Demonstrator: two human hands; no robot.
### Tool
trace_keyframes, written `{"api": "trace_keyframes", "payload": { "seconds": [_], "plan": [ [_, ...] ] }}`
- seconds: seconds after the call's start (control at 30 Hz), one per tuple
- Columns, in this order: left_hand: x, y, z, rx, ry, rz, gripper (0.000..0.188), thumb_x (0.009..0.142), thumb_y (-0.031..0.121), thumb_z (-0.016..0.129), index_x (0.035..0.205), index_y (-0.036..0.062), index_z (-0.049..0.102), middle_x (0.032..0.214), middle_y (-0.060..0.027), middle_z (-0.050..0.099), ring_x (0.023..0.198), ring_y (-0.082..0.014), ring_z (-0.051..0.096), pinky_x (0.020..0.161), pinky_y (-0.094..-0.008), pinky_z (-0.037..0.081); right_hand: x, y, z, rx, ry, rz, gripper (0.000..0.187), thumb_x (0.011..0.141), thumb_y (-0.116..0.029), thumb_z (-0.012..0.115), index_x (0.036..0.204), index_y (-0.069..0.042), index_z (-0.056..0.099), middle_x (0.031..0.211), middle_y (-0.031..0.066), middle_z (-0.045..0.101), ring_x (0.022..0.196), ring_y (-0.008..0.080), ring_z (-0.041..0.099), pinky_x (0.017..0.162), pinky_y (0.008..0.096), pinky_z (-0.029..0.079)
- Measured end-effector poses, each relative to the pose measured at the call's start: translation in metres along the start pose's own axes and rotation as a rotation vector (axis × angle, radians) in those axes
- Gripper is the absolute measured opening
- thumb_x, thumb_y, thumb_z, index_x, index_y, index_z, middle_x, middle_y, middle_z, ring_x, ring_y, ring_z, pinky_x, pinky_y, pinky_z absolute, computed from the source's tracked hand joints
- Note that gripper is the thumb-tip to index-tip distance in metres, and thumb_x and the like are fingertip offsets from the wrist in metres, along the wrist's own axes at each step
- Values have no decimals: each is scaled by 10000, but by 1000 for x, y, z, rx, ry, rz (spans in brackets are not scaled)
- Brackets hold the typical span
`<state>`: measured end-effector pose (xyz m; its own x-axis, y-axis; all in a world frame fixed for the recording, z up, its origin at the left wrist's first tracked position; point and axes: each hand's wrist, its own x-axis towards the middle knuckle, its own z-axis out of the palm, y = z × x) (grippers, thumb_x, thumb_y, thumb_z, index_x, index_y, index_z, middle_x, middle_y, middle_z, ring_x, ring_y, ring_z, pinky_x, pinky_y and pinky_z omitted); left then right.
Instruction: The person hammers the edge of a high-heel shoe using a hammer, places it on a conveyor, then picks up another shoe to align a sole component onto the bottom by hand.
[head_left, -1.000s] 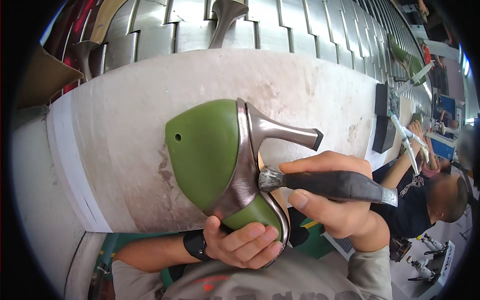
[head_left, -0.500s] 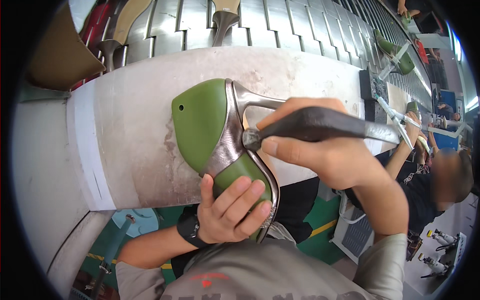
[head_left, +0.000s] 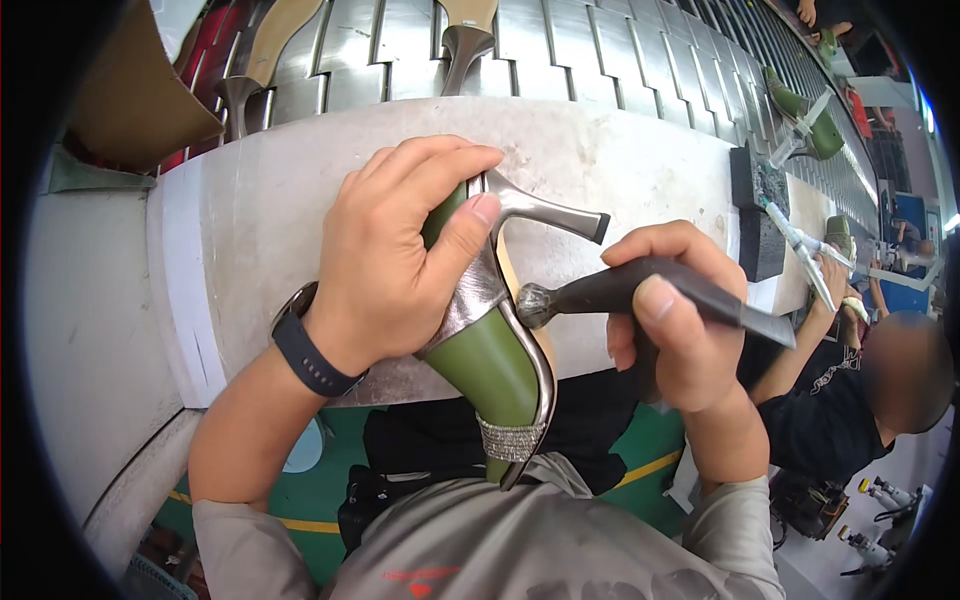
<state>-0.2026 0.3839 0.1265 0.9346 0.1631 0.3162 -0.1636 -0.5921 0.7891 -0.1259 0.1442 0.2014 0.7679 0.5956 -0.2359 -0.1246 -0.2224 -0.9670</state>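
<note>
A metallic bronze high-heeled sandal [head_left: 480, 285] lies on its side on a green shoe last [head_left: 492, 365], its slim heel pointing right. A glittering strap [head_left: 513, 441] crosses it near the toe, close to my shirt. My left hand [head_left: 390, 240] is wrapped over the heel end of the last and sandal, thumb on the metallic upper, hiding much of the back part. In my right hand [head_left: 690, 315] is a shoemaker's hammer [head_left: 640, 285], gripped close to its head. Its round face is at the sole edge by the arch; whether it touches I cannot tell.
The sandal rests over a pale worktop [head_left: 270, 250]. Behind runs a metal slat conveyor [head_left: 560, 60] carrying more heeled shoe parts [head_left: 465, 50] and a green last [head_left: 825, 135]. A cardboard box [head_left: 140, 90] stands far left. At right are a dark block [head_left: 760, 220] and a co-worker [head_left: 830, 400].
My left hand has moved from the toe part up to the heel end. My right hand has shifted slightly right and down with the hammer, uncovering the heel.
</note>
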Motion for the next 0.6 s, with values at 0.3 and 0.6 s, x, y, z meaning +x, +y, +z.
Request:
{"api": "trace_keyframes", "payload": {
  "seconds": [0.3,0.6],
  "plan": [
    [1,-1,4,57,41,10,306,932,113,658,1207,-4,724,1217,-195,709,1066,-370,672,959,-425,507,30,-25,-5,-17,-121,196,280,942,-170,685,1089,67,716,729,80,703,545,108,611,514,249,486],
    [-1,-5,4,58,86,28,296,916,95,677,1195,14,731,1204,-178,712,1047,-370,670,942,-429,509,62,-54,22,-504,-364,31,384,909,-304,661,1032,53,730,620,67,658,480,96,581,477,249,441]
  ]
}}
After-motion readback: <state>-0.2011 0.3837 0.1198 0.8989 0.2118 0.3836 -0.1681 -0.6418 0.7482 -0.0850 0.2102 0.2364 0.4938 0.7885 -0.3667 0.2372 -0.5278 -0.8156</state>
